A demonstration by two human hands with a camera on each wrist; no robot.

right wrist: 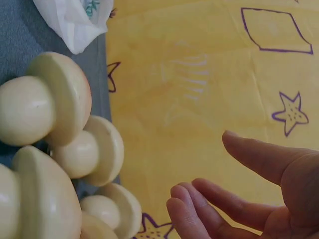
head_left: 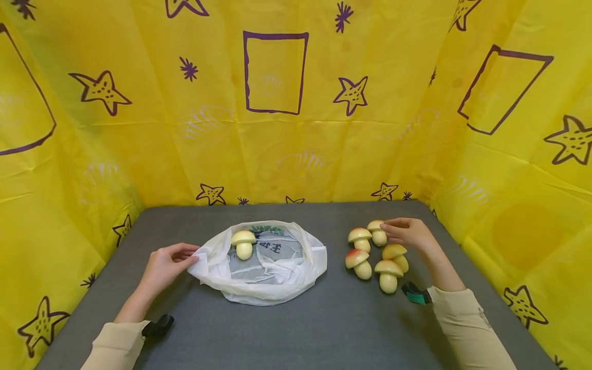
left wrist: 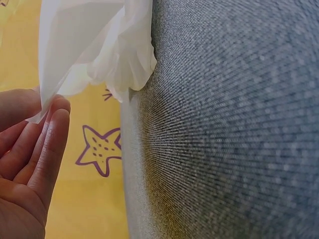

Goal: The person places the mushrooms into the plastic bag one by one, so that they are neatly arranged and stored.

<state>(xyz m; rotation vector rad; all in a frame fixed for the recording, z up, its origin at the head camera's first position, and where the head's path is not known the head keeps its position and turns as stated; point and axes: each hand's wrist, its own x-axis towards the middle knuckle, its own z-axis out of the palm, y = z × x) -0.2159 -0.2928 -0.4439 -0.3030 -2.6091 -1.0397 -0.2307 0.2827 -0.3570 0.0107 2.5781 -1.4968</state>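
Note:
A white plastic bag (head_left: 273, 290) lies with its mouth spread wide, and one toy mushroom (head_left: 243, 244) with a pale yellow cap is inside its left part. At the bag's left corner, my left hand (head_left: 168, 264) pinches the rim between thumb and fingers; the left wrist view shows the bag's edge (left wrist: 52, 89) in that pinch. To the right is a cluster of several toy mushrooms, some with reddish caps. My right hand (head_left: 407, 232) is beside the farthest mushroom (head_left: 378, 234). In the right wrist view its thumb and fingers (right wrist: 199, 209) are spread apart, holding nothing.
Nearer mushrooms in the cluster include a red-capped one (head_left: 358, 264) and a yellow-capped one (head_left: 388, 276). Everything stands on a dark grey tabletop (head_left: 287, 334). Yellow patterned cloth (head_left: 277, 154) encloses the back and both sides.

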